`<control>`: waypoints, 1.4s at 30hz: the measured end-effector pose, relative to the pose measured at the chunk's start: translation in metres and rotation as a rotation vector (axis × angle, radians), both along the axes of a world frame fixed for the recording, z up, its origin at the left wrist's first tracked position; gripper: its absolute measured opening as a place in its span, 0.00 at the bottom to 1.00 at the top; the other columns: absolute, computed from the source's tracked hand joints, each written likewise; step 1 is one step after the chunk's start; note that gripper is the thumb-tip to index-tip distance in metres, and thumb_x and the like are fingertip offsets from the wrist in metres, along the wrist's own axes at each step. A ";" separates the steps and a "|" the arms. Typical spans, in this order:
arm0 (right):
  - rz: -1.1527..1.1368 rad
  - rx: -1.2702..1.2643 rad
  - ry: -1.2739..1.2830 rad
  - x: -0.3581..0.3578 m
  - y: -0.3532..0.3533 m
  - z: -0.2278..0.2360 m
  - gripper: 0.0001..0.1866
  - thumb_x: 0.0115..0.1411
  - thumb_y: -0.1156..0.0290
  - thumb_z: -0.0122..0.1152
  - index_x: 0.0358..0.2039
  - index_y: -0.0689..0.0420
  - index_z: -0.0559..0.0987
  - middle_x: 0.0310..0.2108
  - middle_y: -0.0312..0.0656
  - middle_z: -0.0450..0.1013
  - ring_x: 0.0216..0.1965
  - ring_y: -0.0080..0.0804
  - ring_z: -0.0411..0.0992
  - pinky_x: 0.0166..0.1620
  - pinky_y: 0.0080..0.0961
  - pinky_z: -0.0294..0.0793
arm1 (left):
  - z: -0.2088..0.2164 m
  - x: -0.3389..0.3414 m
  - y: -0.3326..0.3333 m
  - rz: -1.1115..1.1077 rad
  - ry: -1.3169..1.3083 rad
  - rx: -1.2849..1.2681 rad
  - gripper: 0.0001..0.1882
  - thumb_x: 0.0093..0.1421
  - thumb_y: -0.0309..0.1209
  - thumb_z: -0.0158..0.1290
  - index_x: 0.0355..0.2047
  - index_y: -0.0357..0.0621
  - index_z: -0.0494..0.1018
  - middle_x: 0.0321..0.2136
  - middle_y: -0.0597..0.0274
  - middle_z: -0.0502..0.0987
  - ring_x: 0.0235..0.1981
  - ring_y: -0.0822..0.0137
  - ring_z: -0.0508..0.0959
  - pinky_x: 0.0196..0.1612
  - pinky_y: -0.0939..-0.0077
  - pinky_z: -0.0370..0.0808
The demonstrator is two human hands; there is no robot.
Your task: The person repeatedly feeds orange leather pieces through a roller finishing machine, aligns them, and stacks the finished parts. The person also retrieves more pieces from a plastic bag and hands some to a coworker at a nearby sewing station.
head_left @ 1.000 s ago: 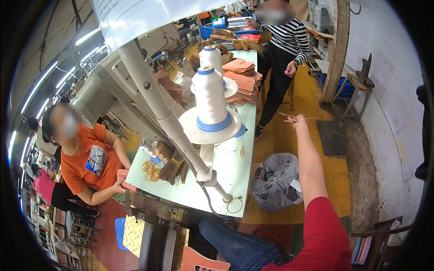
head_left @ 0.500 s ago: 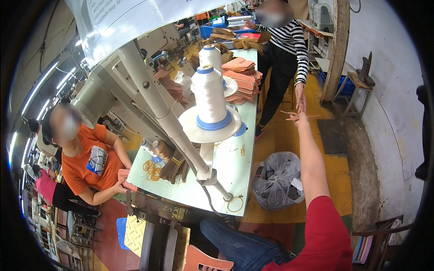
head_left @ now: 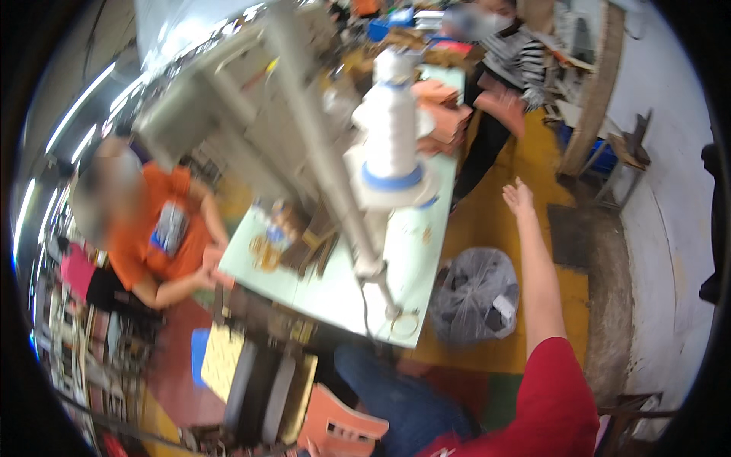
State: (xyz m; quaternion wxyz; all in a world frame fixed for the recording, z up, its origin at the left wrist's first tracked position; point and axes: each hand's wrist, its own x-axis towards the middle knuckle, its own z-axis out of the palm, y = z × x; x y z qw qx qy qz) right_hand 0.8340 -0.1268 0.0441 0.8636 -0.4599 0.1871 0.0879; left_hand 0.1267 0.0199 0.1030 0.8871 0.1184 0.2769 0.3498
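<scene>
My right arm stretches forward over the floor, and my right hand (head_left: pixel 518 196) is open with its fingers apart and nothing in it. Beyond it, a co-worker in a striped top (head_left: pixel 512 57) holds flat orange pieces (head_left: pixel 502 110), blurred by motion. Low in the picture, over my lap, lies an orange leather-like panel (head_left: pixel 344 426) with small rectangular cutouts. My left hand (head_left: pixel 311 449) grips its lower edge, mostly cut off by the picture's rim.
A machine arm and a thread stand with white thread cones (head_left: pixel 391 129) rise over a pale green table (head_left: pixel 304 286). Orange piles (head_left: pixel 445 122) and brown strips (head_left: pixel 312 244) lie there. A plastic bag (head_left: pixel 476 293) sits on the floor. A person in orange (head_left: pixel 171 228) sits left.
The thin strips are gone from my right hand, which has opened and parted from the co-worker's hand. Orange pieces now show in the co-worker's hand. The view has shifted slightly.
</scene>
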 end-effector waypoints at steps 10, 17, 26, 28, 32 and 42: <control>1.386 -0.747 0.201 -0.401 -0.035 -0.141 0.11 0.60 0.68 0.55 0.42 0.57 0.77 0.29 0.41 0.76 0.26 0.27 0.74 0.28 0.23 0.72 | -0.006 -0.018 0.008 0.021 -0.220 0.152 0.48 0.56 0.69 0.34 0.63 0.41 0.51 0.54 0.36 0.63 0.52 0.42 0.67 0.53 0.50 0.65; 1.185 -0.869 -0.924 -0.489 0.071 -0.005 0.13 0.56 0.66 0.61 0.39 0.60 0.80 0.31 0.46 0.75 0.30 0.38 0.74 0.37 0.30 0.72 | -0.005 -0.025 0.019 -0.047 -0.204 0.270 0.53 0.54 0.72 0.33 0.64 0.38 0.49 0.56 0.36 0.62 0.55 0.46 0.67 0.52 0.54 0.69; 1.242 -0.546 -1.056 -0.571 0.145 0.079 0.23 0.48 0.66 0.71 0.44 0.60 0.77 0.31 0.38 0.73 0.28 0.25 0.68 0.30 0.21 0.66 | -0.016 -0.043 0.000 -0.097 0.148 0.543 0.42 0.58 0.46 0.56 0.63 0.36 0.51 0.60 0.45 0.60 0.60 0.56 0.64 0.57 0.62 0.66; 1.129 -0.526 -1.085 -0.583 0.144 0.077 0.19 0.48 0.68 0.71 0.40 0.60 0.78 0.32 0.39 0.73 0.28 0.26 0.68 0.30 0.22 0.66 | -0.014 -0.045 -0.003 -0.061 0.188 0.538 0.41 0.58 0.45 0.57 0.63 0.37 0.51 0.60 0.45 0.59 0.60 0.56 0.63 0.56 0.64 0.66; 1.036 -0.490 -1.207 -0.587 0.134 0.073 0.11 0.48 0.74 0.70 0.28 0.60 0.74 0.33 0.42 0.73 0.30 0.30 0.70 0.31 0.23 0.67 | -0.016 -0.048 -0.003 -0.031 0.181 0.544 0.41 0.57 0.44 0.58 0.63 0.37 0.52 0.60 0.45 0.59 0.60 0.55 0.63 0.55 0.65 0.68; 0.760 -0.463 -1.726 -0.576 0.129 0.056 0.08 0.50 0.76 0.67 0.30 0.59 0.77 0.33 0.44 0.71 0.33 0.36 0.71 0.35 0.27 0.72 | -0.023 -0.049 0.000 -0.021 0.130 0.529 0.41 0.57 0.48 0.57 0.61 0.36 0.54 0.57 0.46 0.63 0.59 0.54 0.65 0.53 0.64 0.69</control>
